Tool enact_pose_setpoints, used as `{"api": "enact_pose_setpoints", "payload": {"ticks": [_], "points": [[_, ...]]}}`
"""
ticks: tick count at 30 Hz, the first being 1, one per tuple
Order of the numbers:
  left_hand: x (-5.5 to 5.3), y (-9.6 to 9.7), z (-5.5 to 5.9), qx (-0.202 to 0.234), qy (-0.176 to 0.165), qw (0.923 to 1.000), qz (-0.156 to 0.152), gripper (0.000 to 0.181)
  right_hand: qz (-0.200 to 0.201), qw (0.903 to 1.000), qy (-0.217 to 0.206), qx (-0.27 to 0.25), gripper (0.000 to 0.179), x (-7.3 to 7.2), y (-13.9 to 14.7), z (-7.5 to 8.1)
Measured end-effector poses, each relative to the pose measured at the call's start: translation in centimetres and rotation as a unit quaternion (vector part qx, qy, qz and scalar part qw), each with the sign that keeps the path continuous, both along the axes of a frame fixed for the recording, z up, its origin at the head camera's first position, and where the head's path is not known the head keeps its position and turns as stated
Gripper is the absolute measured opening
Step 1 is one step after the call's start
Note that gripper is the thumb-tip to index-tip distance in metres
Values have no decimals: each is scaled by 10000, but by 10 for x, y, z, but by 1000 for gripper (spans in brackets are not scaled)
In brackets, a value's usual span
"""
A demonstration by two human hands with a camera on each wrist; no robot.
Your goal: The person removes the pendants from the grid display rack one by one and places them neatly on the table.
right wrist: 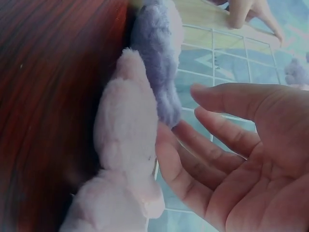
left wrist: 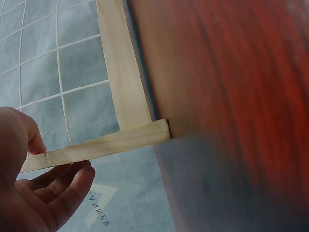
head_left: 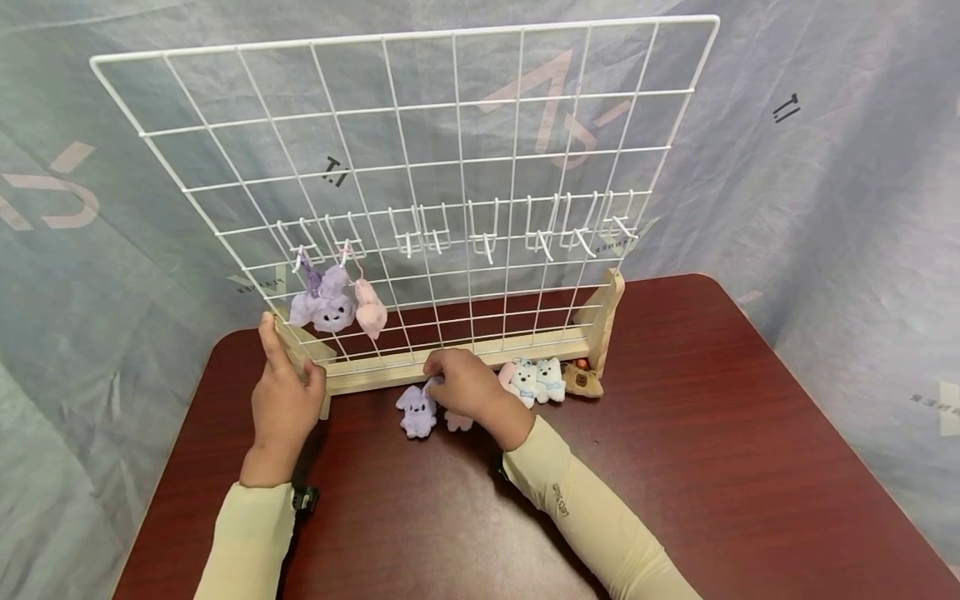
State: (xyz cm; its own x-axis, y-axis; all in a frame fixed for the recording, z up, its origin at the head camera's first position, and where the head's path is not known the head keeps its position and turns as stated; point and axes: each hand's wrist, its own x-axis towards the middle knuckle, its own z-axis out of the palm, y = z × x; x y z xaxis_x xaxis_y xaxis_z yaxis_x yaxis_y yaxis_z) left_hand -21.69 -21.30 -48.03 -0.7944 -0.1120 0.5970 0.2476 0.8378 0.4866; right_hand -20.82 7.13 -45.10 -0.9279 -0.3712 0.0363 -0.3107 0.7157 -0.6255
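My left hand point(head_left: 283, 400) grips the wooden side support point(left wrist: 96, 148) of a white wire grid rack point(head_left: 455, 108), thumb on one face and fingers on the other. My right hand point(head_left: 468, 385) is low in front of the rack, beside a purple plush bunny point(head_left: 417, 412). In the right wrist view its thumb and fingers are apart, with fingertips by the purple plush's end; whether they touch it I cannot tell. A pink plush point(right wrist: 128, 125) lies next to it, mostly hidden under the hand in the head view.
A purple plush point(head_left: 330, 308) and a pink plush point(head_left: 371, 310) hang from hooks at the rack's left. Several bare hooks point(head_left: 486, 242) continue rightward. White plush dolls point(head_left: 536, 380) and a brown plush point(head_left: 582, 382) lie by the right support on the dark red table point(head_left: 675, 467).
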Motion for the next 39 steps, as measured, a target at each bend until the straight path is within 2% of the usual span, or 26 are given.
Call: {"api": "enact_pose_setpoints", "payload": {"ticks": [5,10,15,18,22,25,32,36,39], "points": [[0,-3,0,-1,-36,10000,32,92,-202,9997,66,94,21,5,-7,6],[-3,-6,1,-38,34,10000,3,92,-290,9992,260,74,29,12,-17,14],[-4,-5,0,-65,21,10000,-1,91,-221,9973,431,-550,48,18,-23,23],[-4,-4,-1,-89,35,10000,12,91,-223,9907,640,-1176,58,21,-26,29],[-3,-4,-1,-55,56,10000,2,91,-335,9764,925,-1922,70,20,-32,36],[-2,-2,-2,-44,42,10000,-30,90,-421,9668,964,-2330,76,18,-38,42],[-2,-1,-2,-38,62,10000,-68,91,-861,9571,1232,-2476,72,16,-51,51],[-2,-1,-2,-57,45,9999,-98,91,-740,9509,1211,-2750,68,13,-57,55],[-2,-1,-2,-61,52,9999,-105,90,-673,9510,1003,-2845,68,10,-61,58]]}}
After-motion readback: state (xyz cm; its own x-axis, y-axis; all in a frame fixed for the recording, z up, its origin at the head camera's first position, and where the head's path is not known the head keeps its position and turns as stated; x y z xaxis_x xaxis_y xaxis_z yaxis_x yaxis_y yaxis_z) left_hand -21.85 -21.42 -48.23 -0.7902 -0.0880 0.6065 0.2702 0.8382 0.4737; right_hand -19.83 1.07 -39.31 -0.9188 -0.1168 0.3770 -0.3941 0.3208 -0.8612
